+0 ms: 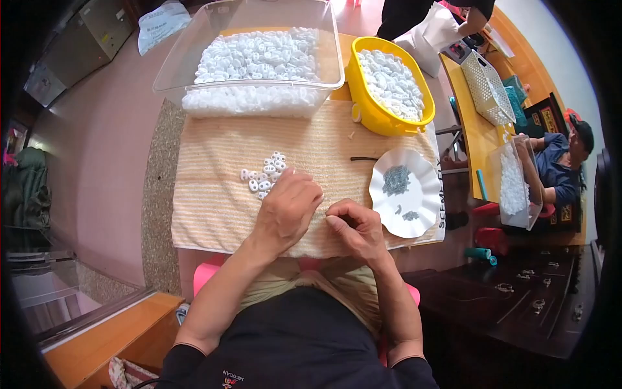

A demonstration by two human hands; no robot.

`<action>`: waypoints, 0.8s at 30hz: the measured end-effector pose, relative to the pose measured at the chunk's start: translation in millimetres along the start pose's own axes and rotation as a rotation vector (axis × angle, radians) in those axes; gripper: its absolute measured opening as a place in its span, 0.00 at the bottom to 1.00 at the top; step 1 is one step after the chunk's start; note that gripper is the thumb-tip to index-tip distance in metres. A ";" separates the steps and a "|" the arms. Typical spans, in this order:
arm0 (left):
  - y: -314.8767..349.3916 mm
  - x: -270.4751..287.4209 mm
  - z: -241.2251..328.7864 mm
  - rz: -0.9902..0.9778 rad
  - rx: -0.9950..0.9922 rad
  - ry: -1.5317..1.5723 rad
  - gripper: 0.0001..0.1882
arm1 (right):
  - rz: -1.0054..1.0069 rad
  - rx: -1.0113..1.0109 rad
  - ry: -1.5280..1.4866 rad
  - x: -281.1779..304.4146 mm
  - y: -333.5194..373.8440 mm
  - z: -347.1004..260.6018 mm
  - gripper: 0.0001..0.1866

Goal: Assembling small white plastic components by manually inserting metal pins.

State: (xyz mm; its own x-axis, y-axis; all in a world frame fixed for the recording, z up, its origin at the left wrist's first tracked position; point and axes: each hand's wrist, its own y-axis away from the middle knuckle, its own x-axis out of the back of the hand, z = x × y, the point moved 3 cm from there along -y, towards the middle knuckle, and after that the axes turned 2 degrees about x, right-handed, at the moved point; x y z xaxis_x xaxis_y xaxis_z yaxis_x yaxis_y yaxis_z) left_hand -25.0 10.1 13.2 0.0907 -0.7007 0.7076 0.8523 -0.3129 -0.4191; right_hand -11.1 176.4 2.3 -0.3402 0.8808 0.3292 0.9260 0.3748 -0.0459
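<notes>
My left hand (290,206) is over the towel with its back up and its fingers curled under; whatever they hold is hidden. It partly covers a small pile of white plastic pieces with two holes (264,185). To its right, my right hand (357,228) is closed in a pinch, thumb against forefinger, low over the towel. What is between those fingertips is too small to make out. Beside this hand lies a white scalloped plate (422,201) with a heap of small grey metal-looking pieces (396,180) and a smaller cluster nearer me.
A clear plastic bin (170,65) and a yellow basin (363,117), both full of white pieces, stand at the far side of the striped towel (214,214). A thin dark rod (363,159) lies near the plate. At right, another person (562,155) works by a clear box (534,211).
</notes>
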 end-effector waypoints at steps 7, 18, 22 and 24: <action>2.9 5.8 0.4 0.170 0.174 0.552 0.06 | 0.066 -0.043 -0.032 0.0 2.4 4.6 0.05; 23.0 -17.4 2.1 -0.034 0.572 1.032 0.07 | 0.304 0.079 -0.271 0.8 4.9 -6.0 0.05; 20.3 -14.5 5.8 -0.015 0.550 1.104 0.09 | 0.275 0.132 -0.209 -0.8 6.0 -4.0 0.05; 20.1 -13.6 6.5 -0.030 0.554 1.106 0.10 | 0.278 0.114 -0.178 -1.9 5.9 -2.6 0.05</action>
State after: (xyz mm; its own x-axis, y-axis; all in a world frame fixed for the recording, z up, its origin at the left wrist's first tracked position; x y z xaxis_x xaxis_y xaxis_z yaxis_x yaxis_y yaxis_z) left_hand -5.8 17.4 -1.2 -0.1867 -0.9470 -0.2613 0.9740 -0.2131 0.0767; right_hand -4.6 176.3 3.8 -0.1103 0.9866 0.1201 0.9663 0.1347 -0.2193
